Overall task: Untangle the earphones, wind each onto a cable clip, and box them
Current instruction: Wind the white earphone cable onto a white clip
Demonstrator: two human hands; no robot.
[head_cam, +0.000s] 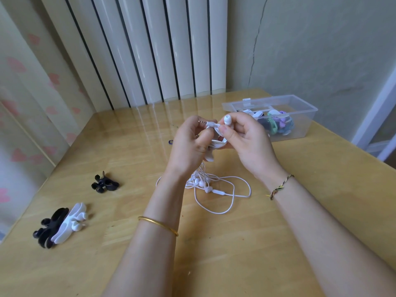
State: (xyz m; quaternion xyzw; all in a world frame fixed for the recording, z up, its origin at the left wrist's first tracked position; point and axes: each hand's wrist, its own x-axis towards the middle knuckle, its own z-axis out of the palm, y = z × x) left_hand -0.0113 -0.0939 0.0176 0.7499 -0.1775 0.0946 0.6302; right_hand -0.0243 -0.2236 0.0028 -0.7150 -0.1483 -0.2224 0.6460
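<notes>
Earphones [216, 127] held above the counter [235, 243], my left grip [190, 144] and right grip [246, 138] both clamped on them, cord trailing into the tangle [203, 183] below; hard pulling would likely tighten its knots.

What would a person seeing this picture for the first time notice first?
At the centre, the left hand and the right hand both pinch white earphones, whose tangled cable hangs down to the table. Next come the black and white cable clips at the left and the clear box at the back right.
</notes>
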